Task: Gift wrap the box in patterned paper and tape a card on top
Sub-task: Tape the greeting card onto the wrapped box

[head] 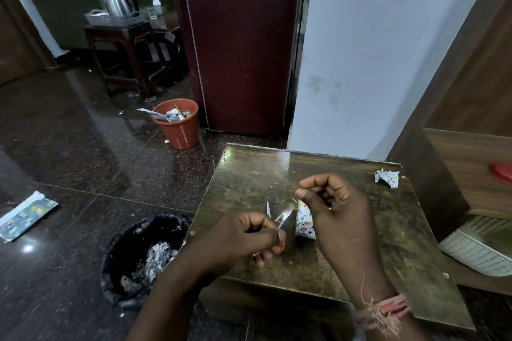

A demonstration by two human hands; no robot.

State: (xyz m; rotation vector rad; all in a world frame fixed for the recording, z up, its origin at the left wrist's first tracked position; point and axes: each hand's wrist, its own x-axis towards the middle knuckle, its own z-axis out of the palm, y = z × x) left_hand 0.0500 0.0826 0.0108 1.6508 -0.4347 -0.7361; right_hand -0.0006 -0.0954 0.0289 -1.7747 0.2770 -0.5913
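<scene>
At tabletop (pixel 388 230) centre | step: cutting tape | left hand (pixel 249 232) fingers curled round scissors (pixel 268 209), right hand (pixel 327 202) pinching clear tape strip (pixel 285 214) | wrapped box (pixel 304 223) at 3 o'clock of scissors | next: likely snip, press tape down

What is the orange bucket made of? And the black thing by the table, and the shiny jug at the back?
The orange bucket looks like matte moulded plastic: smooth, even colour, thick rim. The black bin liner looks like thin plastic film, since it is glossy and crinkled. The kettle looks like brushed steel, silvery with soft reflections, and its dark handle is probably plastic.
</scene>
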